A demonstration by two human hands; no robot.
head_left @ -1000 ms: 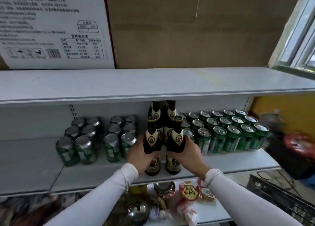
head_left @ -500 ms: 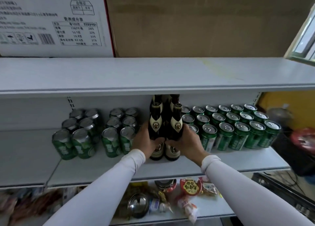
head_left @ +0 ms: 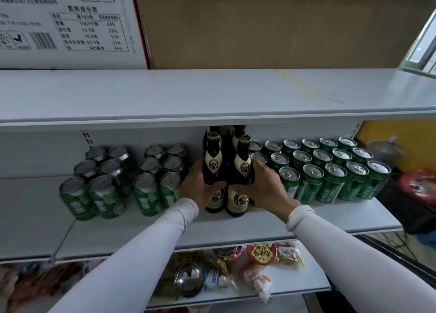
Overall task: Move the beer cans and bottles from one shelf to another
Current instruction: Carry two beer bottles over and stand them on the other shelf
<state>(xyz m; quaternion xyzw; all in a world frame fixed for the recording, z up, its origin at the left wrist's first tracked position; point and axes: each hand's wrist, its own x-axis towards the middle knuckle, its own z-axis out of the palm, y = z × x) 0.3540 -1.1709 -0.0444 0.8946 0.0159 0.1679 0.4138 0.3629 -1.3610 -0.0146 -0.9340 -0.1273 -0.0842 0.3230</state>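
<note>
While your two hands are wrapped around the front pair of bottles, the stock on the white metal middle shelf (head_left: 236, 230) reads as follows.

Item: dark brown glass beer bottle with cream label, left (head_left: 213, 171), held in the grip of your left hand (head_left: 200, 188), fingers curled round its body. Base at or just above the shelf; which, you cannot tell.

Item: matching dark brown glass bottle, right (head_left: 240, 175), held in the grip of your right hand (head_left: 264, 187). The two bottles touch.

Item: two further dark bottles (head_left: 237, 135) directly behind, necks half hidden by the shelf above.

Item: green aluminium beer cans, left groups (head_left: 103, 183), just beside your left hand.

Item: green aluminium beer cans, right block in three rows (head_left: 330, 166), just beside your right hand.

Item: white upper shelf (head_left: 212, 93), bare along its front, cardboard cartons (head_left: 259, 24) at the back.

Status, as a judgement: which shelf is source and which is destination is not shown. If this shelf is being cleared, nearly all remains; if filled, most looks done.
</note>
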